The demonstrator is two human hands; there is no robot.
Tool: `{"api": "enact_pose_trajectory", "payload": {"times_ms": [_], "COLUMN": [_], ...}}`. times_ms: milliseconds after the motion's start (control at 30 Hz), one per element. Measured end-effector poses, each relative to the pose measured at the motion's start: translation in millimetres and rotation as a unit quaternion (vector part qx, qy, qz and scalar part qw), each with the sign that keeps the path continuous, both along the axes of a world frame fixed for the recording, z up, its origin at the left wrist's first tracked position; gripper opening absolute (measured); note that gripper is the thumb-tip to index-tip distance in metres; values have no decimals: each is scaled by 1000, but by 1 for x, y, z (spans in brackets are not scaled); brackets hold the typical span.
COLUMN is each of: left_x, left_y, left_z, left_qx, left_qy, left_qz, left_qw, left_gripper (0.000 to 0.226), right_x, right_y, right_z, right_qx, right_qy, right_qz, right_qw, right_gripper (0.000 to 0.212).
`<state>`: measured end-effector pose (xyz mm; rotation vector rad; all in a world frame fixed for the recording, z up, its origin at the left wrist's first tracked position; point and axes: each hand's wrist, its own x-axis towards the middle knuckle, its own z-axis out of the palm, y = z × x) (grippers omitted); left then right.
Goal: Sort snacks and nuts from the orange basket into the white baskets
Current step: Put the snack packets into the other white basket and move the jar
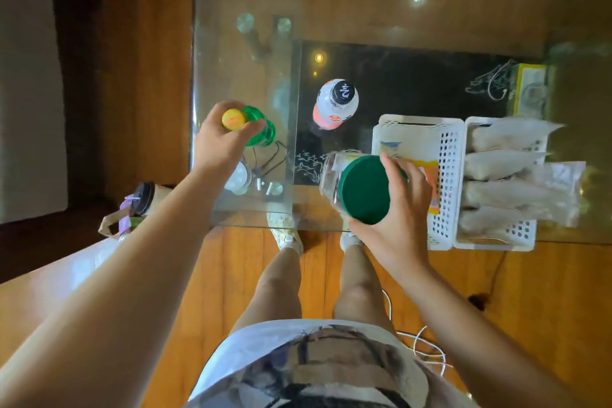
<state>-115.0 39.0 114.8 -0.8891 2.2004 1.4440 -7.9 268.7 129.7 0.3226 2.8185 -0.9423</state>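
My left hand (218,139) grips a green bottle (261,129) with a yellow cap near the left end of the glass table. My right hand (397,212) holds a clear jar (331,175) with a dark green lid, tilted, just left of the near white basket (447,175). That basket has an orange and white packet in it. The second white basket (520,235) to its right holds several pale clear snack bags (510,166). No orange basket is in view.
A white bottle (336,103) with a black cap and pink label stands mid-table. The glass table edge (251,225) runs just before my feet. A paper bag with a cup (139,205) sits on the floor at left. White cables lie on the floor.
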Motion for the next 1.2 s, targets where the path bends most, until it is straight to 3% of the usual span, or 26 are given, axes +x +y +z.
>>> {"api": "enact_pose_trajectory", "payload": {"times_ms": [400,667,800,1000,1100,1200], "left_x": [18,21,20,24,26,26], "left_y": [51,60,63,68,71,69], "left_z": [-2,2,7,4,3,3], "left_qx": [16,70,93,95,108,133], "left_qy": [-16,-59,-78,-80,-83,-83], "left_qz": [-102,-104,-101,-106,-112,-114], "left_qw": [995,990,987,987,984,981], "left_gripper": [40,43,56,48,51,50], "right_x": [20,26,28,28,17,-20], "right_y": [-37,-37,-36,-31,-29,-26], "right_z": [-69,-71,-70,-65,-56,-40], "right_qx": [73,70,76,84,48,-31], "right_qy": [-90,-89,-100,-115,-134,-56], "right_qz": [61,52,26,39,28,-35], "right_qw": [991,992,992,989,989,997], "right_gripper": [97,96,96,95,98,86]}}
